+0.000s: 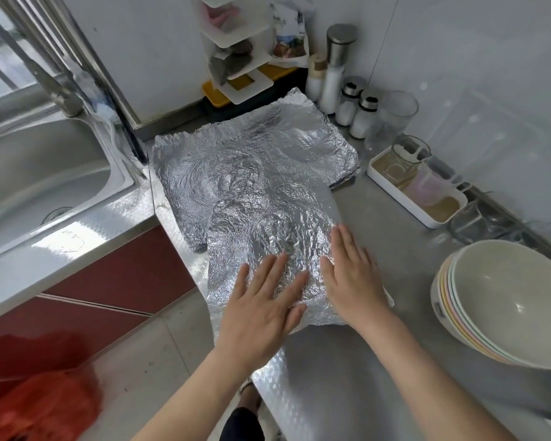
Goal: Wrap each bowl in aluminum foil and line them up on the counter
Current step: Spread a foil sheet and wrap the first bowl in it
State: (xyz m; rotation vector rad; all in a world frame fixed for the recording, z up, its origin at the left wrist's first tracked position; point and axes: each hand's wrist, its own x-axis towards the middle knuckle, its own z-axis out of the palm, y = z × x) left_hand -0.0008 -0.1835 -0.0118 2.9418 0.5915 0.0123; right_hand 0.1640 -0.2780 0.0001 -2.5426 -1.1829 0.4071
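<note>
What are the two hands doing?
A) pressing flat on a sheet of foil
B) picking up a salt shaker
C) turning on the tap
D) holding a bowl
A: the left hand and the right hand both lie with straight fingers on the crinkled foil sheet, while the stack of bowls sits untouched.

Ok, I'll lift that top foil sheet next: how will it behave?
The top foil sheet is crinkled all over, so probably floppy but crease-holding. It looks thin, so likely very light and easily torn. On the smooth steel counter it may slide.
</note>
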